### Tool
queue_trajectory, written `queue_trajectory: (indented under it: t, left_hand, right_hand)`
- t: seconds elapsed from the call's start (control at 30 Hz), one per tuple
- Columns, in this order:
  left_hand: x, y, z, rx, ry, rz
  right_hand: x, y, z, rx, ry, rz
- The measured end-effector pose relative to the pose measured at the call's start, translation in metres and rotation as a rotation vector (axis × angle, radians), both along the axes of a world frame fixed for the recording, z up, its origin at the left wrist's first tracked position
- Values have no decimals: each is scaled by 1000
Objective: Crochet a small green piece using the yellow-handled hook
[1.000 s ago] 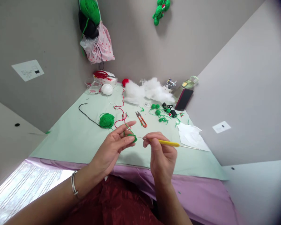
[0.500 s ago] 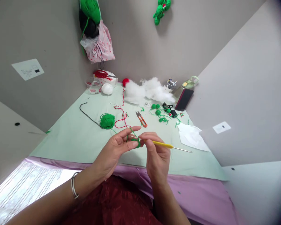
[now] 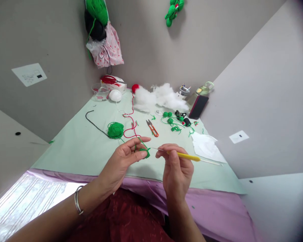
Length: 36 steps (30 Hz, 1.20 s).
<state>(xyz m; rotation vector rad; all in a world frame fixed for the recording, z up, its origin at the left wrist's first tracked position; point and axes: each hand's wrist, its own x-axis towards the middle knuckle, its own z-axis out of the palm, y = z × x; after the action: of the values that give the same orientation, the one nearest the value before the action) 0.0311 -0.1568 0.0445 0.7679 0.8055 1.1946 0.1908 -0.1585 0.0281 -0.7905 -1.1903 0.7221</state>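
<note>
My left hand (image 3: pixel 127 154) pinches a small green crochet piece (image 3: pixel 147 153) between thumb and fingers, its index finger stretched out with green yarn running over it. That yarn leads back to a green yarn ball (image 3: pixel 115 130) on the table. In my right hand (image 3: pixel 178 164) is a crochet hook (image 3: pixel 187 156) with a yellow handle, gripped like a pen. The hook's thin metal tip points left and ends close to the green piece; whether a loop is on it I cannot tell.
Orange thread snips (image 3: pixel 153 129) lie beyond my hands. White stuffing (image 3: pixel 159 99), a red yarn ball (image 3: pixel 135 88) and a white yarn ball (image 3: pixel 115 95) sit farther back. Small green crocheted balls (image 3: pixel 170 121), a phone (image 3: pixel 198 107) and white paper (image 3: pixel 208 147) are at the right.
My right hand has moved right with the crochet hook, drawing its tip out to the edge of the green piece. My left hand has barely shifted.
</note>
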Motion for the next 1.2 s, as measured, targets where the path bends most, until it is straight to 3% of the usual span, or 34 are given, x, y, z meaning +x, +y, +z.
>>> queue_trajectory:
  t: [0.13,0.5,1.2]
  left_hand:
    - [0,0,0,2,6,-3]
    - [-1,0,-2,19,15,-22]
    - [-6,-1,-6,146,41,-72]
  right_hand:
    - [0,-4,1,106,-148,-106]
    - [3,-6,1,76,-138,15]
    - [7,-7,3,109,-147,51]
